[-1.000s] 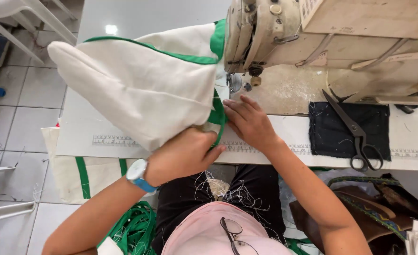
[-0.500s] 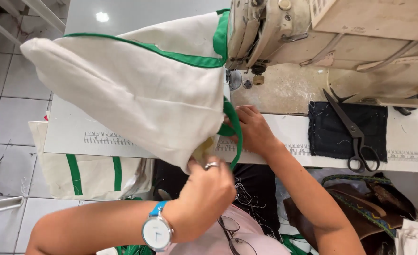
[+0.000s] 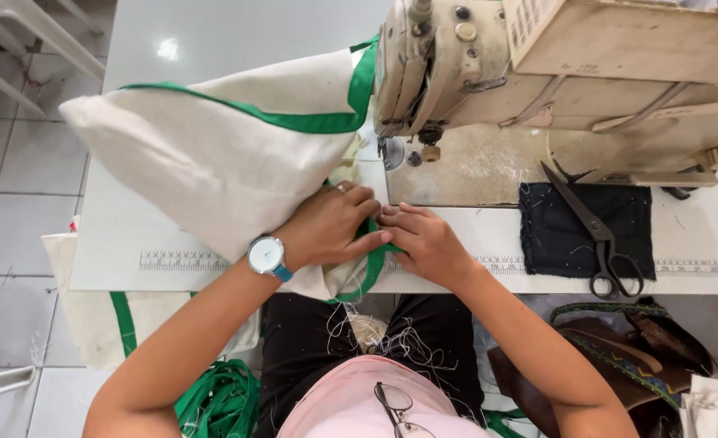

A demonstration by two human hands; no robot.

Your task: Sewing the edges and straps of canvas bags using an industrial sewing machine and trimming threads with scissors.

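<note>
Cream fabric bag with green trim lies on the table, near-left of the sewing machine. Left hand presses it flat; right hand pinches the trim. Judgement: keep the trim taut and edges aligned.

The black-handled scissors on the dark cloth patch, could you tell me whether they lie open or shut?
Shut: the black-handled scissors lie flat on the dark cloth patch, blades together.

We are looking at a sewing workshop: industrial sewing machine sitting on a white worktable, scissors lying nearby, green trim piling on the tiled floor.
</note>
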